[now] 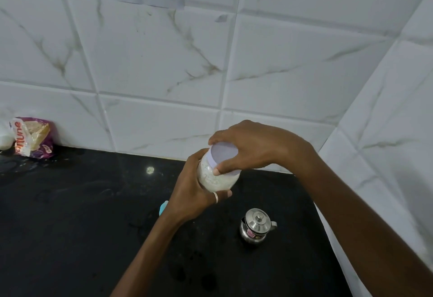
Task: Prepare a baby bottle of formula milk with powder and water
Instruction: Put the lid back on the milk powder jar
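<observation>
A clear jar of white powder point(216, 180) is held tilted above the black counter point(70, 214). My left hand point(192, 196), a ring on one finger, wraps around the jar's body from below. My right hand point(253, 149) grips the jar's white lid point(222, 154) from above, fingers around its rim. A small steel pot with a lid and spout point(256, 226) stands on the counter to the right, below the hands. A light blue object point(163, 207) peeks out behind my left wrist, mostly hidden.
A purple and orange food packet point(32, 137) leans against the white tiled wall at the far left, beside a white bag point(5, 138). A small pale speck point(150, 169) lies on the counter. Tiled walls meet in a corner at the right.
</observation>
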